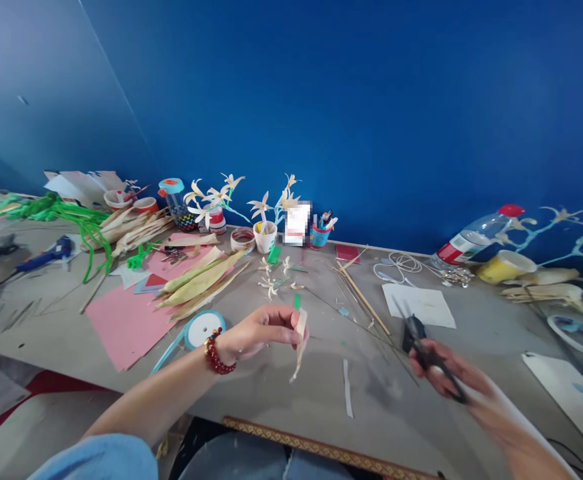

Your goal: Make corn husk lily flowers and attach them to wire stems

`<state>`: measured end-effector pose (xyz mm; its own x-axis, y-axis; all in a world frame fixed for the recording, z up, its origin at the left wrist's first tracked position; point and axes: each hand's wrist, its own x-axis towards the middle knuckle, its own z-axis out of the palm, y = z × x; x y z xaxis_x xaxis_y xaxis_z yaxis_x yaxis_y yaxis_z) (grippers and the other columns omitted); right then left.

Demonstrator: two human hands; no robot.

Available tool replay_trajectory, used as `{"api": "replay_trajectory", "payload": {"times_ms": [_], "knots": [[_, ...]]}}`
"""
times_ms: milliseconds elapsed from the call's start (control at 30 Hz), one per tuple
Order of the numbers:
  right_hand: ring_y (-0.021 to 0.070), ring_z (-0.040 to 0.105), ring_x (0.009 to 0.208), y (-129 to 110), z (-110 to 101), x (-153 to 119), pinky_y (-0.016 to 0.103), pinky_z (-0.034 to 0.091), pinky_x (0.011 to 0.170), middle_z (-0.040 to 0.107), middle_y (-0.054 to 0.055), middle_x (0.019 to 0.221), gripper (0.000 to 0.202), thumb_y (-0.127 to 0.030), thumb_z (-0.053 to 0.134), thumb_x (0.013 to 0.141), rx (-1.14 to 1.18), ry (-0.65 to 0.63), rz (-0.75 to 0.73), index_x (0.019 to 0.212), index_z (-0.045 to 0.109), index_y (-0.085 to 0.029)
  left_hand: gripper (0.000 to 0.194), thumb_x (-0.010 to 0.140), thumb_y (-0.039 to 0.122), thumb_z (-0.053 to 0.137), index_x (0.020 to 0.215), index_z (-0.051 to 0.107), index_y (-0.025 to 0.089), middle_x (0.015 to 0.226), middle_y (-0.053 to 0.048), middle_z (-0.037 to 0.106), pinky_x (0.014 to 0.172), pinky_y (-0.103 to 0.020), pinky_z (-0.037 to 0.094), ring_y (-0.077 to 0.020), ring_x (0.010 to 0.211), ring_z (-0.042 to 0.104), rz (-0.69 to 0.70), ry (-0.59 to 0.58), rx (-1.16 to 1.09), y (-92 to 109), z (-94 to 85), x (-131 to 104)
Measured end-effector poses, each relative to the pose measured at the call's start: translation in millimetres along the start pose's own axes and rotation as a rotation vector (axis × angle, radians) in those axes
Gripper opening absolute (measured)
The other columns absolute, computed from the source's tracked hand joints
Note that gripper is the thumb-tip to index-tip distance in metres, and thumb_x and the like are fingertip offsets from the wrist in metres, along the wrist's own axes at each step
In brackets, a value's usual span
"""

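My left hand (271,327) pinches a pale strip of dried corn husk (300,337) between thumb and fingers, its thin twisted end hanging down above the grey table. A bit of green tape (297,302) shows just behind the fingertips. On the right, my right hand (444,370) is closed around black-handled scissors (432,360), whose blades point away from me and are blurred. A dark object (412,331) lies beside them. Between the hands, a narrow white strip (347,389) rests on the table. Small husk flowers (269,287) lie beyond my left hand.
Left of my wrist are a roll of blue ribbon (205,329), corn husks (191,287) and pink paper (121,327). Cups with husk flowers (265,237) stand along the blue wall. A thin stick (364,299), white paper (419,305) and a tilted plastic bottle (471,240) are to the right.
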<state>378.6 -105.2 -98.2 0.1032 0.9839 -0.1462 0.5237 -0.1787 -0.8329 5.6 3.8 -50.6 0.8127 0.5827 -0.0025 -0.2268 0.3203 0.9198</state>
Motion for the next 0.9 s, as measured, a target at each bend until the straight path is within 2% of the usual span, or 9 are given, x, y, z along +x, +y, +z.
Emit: {"api": "replay_trajectory", "payload": {"times_ms": [100, 167, 233, 300, 400, 500, 667, 900], "knots": [[0.0266, 0.066, 0.071, -18, 3, -20, 0.035, 0.054, 0.064, 0.067, 0.012, 0.084, 0.063, -0.071, 0.068, 0.060, 0.184, -0.202, 0.099, 0.096, 0.057, -0.021, 0.013, 0.076, 0.023, 0.070, 0.076, 0.061, 0.014, 0.078, -0.006, 0.062, 0.074, -0.028, 0.039, -0.0160, 0.077, 0.055, 0.001, -0.015, -0.027, -4, -3.0, 2], [0.0202, 0.062, 0.064, -39, 16, -27, 0.028, 0.050, 0.055, 0.065, 0.009, 0.077, 0.046, -0.061, 0.069, 0.067, 0.173, -0.398, 0.183, 0.085, 0.057, -0.020, 0.011, 0.077, 0.022, 0.069, 0.076, 0.062, 0.013, 0.080, -0.006, 0.062, 0.077, -0.028, 0.039, -0.0165, 0.079, 0.055, -0.007, -0.027, -0.065, -8, -3.7, 4], [0.0145, 0.057, 0.059, -62, 33, -26, 0.022, 0.042, 0.050, 0.061, 0.003, 0.069, 0.032, -0.043, 0.072, 0.067, 0.169, -0.609, 0.230, 0.078, 0.054, -0.019, 0.010, 0.077, 0.021, 0.067, 0.076, 0.063, 0.013, 0.085, -0.008, 0.062, 0.078, -0.029, 0.039, -0.0167, 0.081, 0.055, -0.031, -0.032, -0.120, -12, -3.4, 5], [0.0111, 0.055, 0.057, -82, 48, -20, 0.019, 0.038, 0.052, 0.058, -0.001, 0.067, 0.029, -0.031, 0.074, 0.060, 0.195, -0.712, 0.202, 0.075, 0.052, -0.018, 0.009, 0.077, 0.020, 0.067, 0.078, 0.064, 0.012, 0.090, -0.009, 0.061, 0.079, -0.029, 0.040, -0.0169, 0.082, 0.056, -0.064, -0.033, -0.179, -16, -2.6, 6], [0.0079, 0.050, 0.052, -100, 59, -7, 0.018, 0.031, 0.048, 0.056, -0.004, 0.064, 0.025, -0.026, 0.071, 0.059, 0.174, -0.868, 0.159, 0.072, 0.051, -0.018, 0.010, 0.076, 0.020, 0.066, 0.079, 0.063, 0.011, 0.091, -0.010, 0.061, 0.079, -0.030, 0.041, -0.0177, 0.083, 0.057, -0.127, -0.085, -0.255, -20, -1.6, 5], [0.0065, 0.045, 0.050, -107, 60, 7, 0.018, 0.026, 0.046, 0.055, -0.005, 0.062, 0.027, -0.031, 0.074, 0.059, 0.071, -0.945, 0.117, 0.070, 0.054, -0.017, 0.011, 0.075, 0.022, 0.065, 0.076, 0.062, 0.011, 0.089, -0.010, 0.062, 0.078, -0.030, 0.042, -0.0172, 0.080, 0.057, -0.180, -0.167, -0.315, -23, -2.0, 6], [0.0087, 0.049, 0.052, -108, 59, 24, 0.018, 0.031, 0.047, 0.058, -0.004, 0.061, 0.041, -0.041, 0.081, 0.054, 0.072, -1.061, 0.150, 0.077, 0.060, -0.015, 0.014, 0.072, 0.023, 0.068, 0.076, 0.065, 0.010, 0.086, -0.009, 0.061, 0.078, -0.030, 0.043, -0.0177, 0.079, 0.058, -0.229, -0.251, -0.362, -30, -5.0, 9], [0.0069, 0.049, 0.047, -112, 68, 39, 0.017, 0.034, 0.046, 0.059, -0.004, 0.058, 0.046, -0.045, 0.084, 0.051, 0.088, -1.095, 0.152, 0.075, 0.061, -0.013, 0.014, 0.072, 0.024, 0.067, 0.080, 0.068, 0.012, 0.088, -0.008, 0.062, 0.081, -0.031, 0.044, -0.0174, 0.077, 0.058, -0.284, -0.307, -0.348, -35, -8.2, 9]]}}
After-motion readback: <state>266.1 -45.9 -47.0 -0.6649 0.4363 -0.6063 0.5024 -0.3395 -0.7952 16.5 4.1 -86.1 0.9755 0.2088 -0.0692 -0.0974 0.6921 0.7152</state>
